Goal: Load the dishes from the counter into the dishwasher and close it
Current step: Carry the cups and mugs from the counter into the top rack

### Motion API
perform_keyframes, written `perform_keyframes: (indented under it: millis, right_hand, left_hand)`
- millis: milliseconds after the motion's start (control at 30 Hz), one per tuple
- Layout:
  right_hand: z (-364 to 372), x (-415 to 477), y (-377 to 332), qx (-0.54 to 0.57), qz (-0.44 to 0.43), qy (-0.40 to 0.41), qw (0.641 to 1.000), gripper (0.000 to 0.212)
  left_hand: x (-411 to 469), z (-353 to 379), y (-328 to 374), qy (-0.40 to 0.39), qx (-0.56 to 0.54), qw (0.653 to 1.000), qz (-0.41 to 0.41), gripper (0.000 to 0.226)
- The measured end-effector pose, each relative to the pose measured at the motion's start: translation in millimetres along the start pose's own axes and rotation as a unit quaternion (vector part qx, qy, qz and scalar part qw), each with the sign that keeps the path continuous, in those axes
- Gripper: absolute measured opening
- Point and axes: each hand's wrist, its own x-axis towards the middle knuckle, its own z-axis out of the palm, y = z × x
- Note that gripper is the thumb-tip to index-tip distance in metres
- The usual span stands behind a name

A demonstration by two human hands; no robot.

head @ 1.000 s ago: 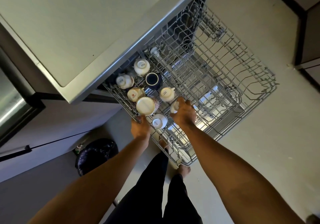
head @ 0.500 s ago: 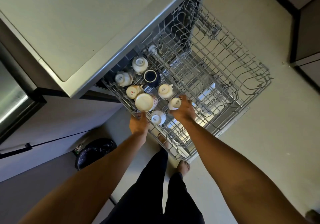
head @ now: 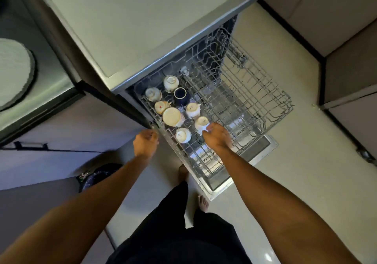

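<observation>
left hand (head: 145, 143) off rack (head: 244, 92), grip loose, empty; right hand (head: 217, 137) at one cup (head: 201, 123), grip unclear; eight cups racked.

Dishwasher upper rack (head: 255, 104) pulled out, pale cups (head: 171, 83) and one navy mug (head: 180, 96) clustered at its left end, right grip (head: 218, 137) touching a white cup (head: 201, 122), left grip (head: 145, 144) loosely curled beside the rack's corner
</observation>
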Motion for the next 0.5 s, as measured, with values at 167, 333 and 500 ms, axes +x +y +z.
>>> perform_keyframes:
  millis: [167, 333, 500]
  right_hand:
    - [10, -42, -30, -0.009, -0.110, -0.028, 0.993, 0.011]
    - [53, -105, -70, -0.067, -0.229, -0.081, 0.968, 0.006]
    - [107, -186, -123, -0.131, -0.365, -0.151, 0.909, 0.008]
  left_hand:
    - [-41, -58, -24, 0.107, -0.008, 0.991, 0.075, 0.011]
    - [-121, -132, -89, 0.261, -0.015, 0.962, 0.079, 0.007]
    - [-208, -205, -185, 0.399, -0.073, 0.914, -0.002, 0.009]
